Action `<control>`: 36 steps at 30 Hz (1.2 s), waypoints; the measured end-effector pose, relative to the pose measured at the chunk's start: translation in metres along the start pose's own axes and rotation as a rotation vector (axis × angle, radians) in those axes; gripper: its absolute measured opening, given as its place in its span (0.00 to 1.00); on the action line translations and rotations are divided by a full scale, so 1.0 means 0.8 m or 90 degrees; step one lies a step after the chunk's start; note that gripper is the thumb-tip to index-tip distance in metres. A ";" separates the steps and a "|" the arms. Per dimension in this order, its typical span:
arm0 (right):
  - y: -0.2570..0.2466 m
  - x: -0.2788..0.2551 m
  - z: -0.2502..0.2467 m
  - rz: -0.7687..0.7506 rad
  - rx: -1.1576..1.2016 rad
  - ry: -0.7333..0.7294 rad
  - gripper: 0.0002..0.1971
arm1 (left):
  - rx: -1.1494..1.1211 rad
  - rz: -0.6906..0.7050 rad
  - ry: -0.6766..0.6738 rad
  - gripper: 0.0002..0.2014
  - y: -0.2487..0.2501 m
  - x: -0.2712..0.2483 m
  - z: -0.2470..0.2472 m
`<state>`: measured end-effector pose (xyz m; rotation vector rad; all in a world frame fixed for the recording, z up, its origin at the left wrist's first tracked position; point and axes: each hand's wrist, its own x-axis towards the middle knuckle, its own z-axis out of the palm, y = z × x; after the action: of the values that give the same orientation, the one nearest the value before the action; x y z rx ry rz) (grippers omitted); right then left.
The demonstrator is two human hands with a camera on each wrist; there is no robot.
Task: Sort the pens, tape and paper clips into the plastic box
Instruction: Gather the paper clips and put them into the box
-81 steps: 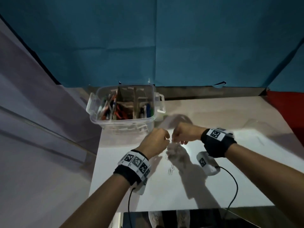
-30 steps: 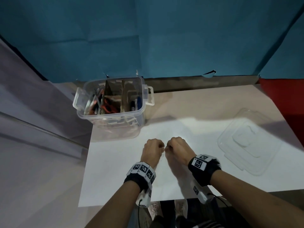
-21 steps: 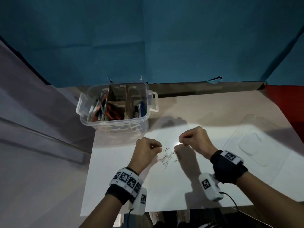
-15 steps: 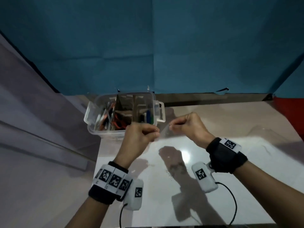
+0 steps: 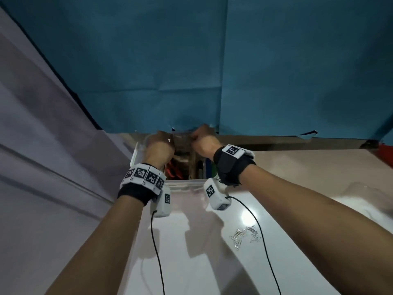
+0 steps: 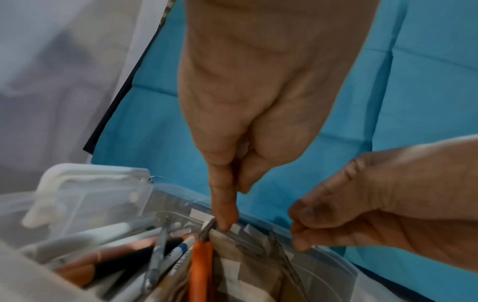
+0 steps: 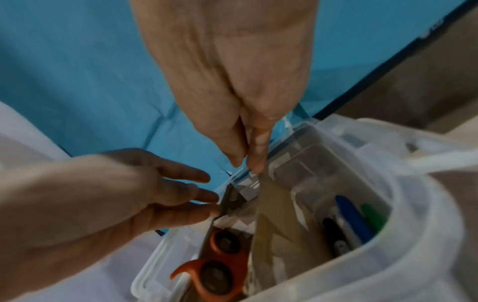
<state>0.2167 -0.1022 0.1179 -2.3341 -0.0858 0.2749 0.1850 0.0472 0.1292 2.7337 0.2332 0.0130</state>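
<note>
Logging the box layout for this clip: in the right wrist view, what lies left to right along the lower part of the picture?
Person's left hand → orange-handled scissors → brown cardboard divider → black pen → blue pen → green pen → near rim of the clear plastic box.

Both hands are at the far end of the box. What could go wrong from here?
1. The left hand and right hand pinch at the far rim of the box; what they hold is too small to see. Released there, it may fall behind the box or in with the scissors.
2. Loose clips lie on the table beside the right wrist's cable; a pull back might sweep them off.
</note>
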 end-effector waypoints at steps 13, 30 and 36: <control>0.155 -0.163 -0.067 0.041 -0.009 -0.339 0.11 | -0.177 0.166 -0.294 0.09 0.079 -0.164 0.093; 0.317 -0.282 -0.006 -0.131 -0.211 -0.143 0.08 | -0.136 0.216 -0.273 0.17 0.021 -0.294 0.245; 0.329 -0.318 -0.003 -0.014 -0.151 -0.131 0.07 | -0.110 0.199 -0.303 0.15 0.001 -0.308 0.241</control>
<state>-0.0365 -0.3255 -0.0246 -2.5308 -0.2580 0.5176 -0.0495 -0.0684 -0.0422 2.4823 -0.3129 -0.4984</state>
